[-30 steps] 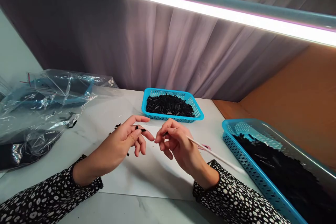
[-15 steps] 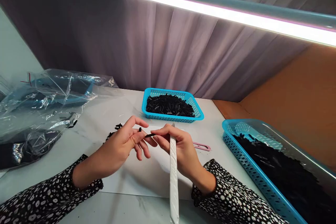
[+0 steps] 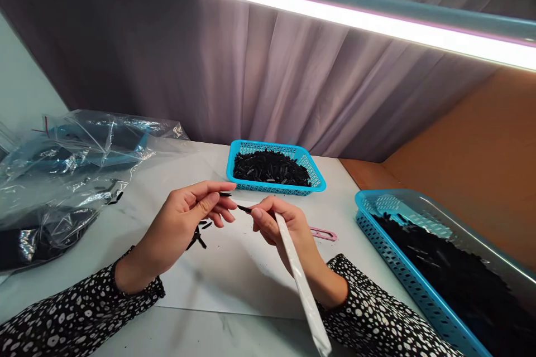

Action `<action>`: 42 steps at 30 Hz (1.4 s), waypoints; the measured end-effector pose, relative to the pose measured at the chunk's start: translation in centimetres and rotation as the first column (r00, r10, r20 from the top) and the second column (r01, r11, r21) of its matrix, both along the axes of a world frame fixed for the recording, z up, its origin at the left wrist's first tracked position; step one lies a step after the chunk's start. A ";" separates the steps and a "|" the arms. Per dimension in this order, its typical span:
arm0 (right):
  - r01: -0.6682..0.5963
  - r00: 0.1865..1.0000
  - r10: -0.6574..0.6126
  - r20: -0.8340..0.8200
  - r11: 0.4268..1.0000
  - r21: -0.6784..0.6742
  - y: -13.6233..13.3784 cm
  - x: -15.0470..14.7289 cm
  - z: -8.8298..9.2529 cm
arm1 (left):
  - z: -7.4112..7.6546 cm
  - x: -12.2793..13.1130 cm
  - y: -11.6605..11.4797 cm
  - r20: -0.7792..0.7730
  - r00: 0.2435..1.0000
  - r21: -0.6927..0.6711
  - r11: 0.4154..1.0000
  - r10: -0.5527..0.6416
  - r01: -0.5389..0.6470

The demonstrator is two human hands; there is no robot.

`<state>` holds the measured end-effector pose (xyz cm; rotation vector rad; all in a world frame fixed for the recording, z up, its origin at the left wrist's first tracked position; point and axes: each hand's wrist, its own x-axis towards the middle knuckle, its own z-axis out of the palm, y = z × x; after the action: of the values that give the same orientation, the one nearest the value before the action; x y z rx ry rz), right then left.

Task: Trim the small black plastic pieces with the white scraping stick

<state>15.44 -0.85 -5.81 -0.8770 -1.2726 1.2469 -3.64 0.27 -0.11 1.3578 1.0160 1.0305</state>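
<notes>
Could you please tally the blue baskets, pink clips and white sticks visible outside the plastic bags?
Blue baskets: 2
Pink clip: 1
White stick, held in the right hand: 1
Total: 4

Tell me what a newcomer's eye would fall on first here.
The glowing light bar slants across the top, against the grey curtain. At centre, the left hand and right hand nearly meet above the white table, the left pinching a black sliver, the right gripping a long white stick. Two bright blue baskets heaped with black pieces follow: the far basket behind the hands, the near basket at right.
</notes>
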 end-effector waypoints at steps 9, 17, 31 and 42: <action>-0.082 0.976 0.049 -0.210 0.985 -0.152 -0.1 -0.3 0.7 | 0.4 0.3 -0.2 -0.121 0.992 -0.028 0.999 -0.032 0.029; -0.147 0.933 0.074 -0.351 0.972 -0.185 -0.2 -0.1 1.0 | 0.1 0.6 0.0 -0.118 0.993 0.035 0.999 0.014 -0.010; 0.092 0.992 -0.103 0.067 0.985 0.148 -0.2 -0.2 -0.2 | -0.6 0.5 -0.3 -0.177 0.984 0.088 0.996 -0.003 0.019; -0.006 0.986 0.008 -0.166 1.000 0.014 0.3 0.1 0.6 | -0.4 0.5 -0.5 -0.360 0.932 0.129 0.988 -0.037 0.090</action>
<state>15.51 -0.59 -5.20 -0.7435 -1.1507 1.2884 -3.16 -0.20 -0.48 1.7294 1.1705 0.8369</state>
